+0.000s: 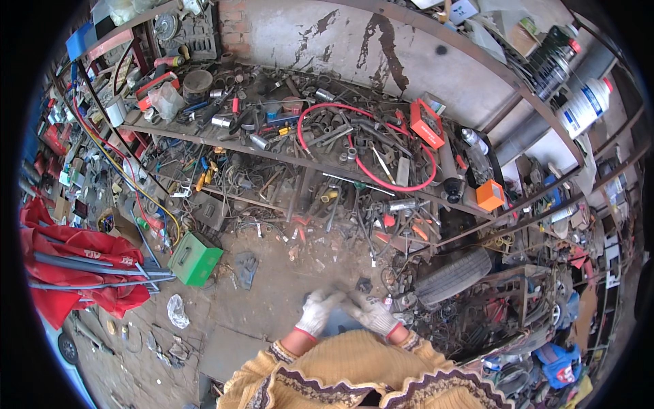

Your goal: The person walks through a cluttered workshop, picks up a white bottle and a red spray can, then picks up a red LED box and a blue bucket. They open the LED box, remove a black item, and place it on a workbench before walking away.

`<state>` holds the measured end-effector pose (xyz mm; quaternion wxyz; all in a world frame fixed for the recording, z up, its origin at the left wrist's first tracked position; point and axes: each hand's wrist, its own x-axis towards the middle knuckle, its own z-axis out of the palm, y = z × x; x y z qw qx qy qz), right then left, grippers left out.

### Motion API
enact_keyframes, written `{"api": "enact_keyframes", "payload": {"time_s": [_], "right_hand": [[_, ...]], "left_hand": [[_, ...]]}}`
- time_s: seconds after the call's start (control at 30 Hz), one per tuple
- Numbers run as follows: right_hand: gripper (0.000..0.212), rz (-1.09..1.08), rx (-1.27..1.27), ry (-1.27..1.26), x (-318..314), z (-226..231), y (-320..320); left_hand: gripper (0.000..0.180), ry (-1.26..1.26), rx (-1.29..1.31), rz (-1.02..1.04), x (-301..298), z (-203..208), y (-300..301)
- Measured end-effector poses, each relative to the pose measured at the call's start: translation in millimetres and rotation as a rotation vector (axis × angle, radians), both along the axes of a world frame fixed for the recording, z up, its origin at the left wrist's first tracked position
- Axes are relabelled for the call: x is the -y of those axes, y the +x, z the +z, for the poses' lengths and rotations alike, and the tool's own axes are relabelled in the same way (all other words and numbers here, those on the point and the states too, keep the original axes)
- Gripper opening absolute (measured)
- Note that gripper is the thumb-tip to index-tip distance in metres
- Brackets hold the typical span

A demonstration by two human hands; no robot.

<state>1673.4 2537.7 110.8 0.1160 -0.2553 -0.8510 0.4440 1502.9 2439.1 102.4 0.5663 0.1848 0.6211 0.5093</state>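
My left hand (pixel 317 313) and my right hand (pixel 373 314) are in white work gloves with red cuffs, close together at the lower middle in front of my body. Their fingers stretch inward until the tips almost meet or touch; motion smears them, so I cannot tell which. Both hands look open, and no held thing shows in either. Beneath and between them is a blurred blue-grey surface (pixel 335 323), partly hidden by the gloves. A small dark scrap (pixel 364 283) lies on the ground just beyond the fingertips.
A cluttered metal workbench (pixel 225 141) stretches across the far side, with a red hose (pixel 411 187) and loose tools. Left on the ground are a green metal box (pixel 195 259), a grey glove (pixel 246 268) and a red sheet (pixel 102 276). A tyre (pixel 455 275) lies right.
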Motion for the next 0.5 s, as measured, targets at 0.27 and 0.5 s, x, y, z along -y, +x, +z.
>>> {"api": "enact_keyframes", "payload": {"time_s": [0.27, 0.5], "right_hand": [[0.048, 0.250, -0.179, 0.171, -68, -46, -70], [0.043, 0.242, 0.094, -0.275, -158, -40, -129]], "left_hand": [[0.033, -0.010, -0.042, 0.146, -34, -15, -56], [0.046, 0.117, -0.080, 0.176, -118, 28, -100]]}}
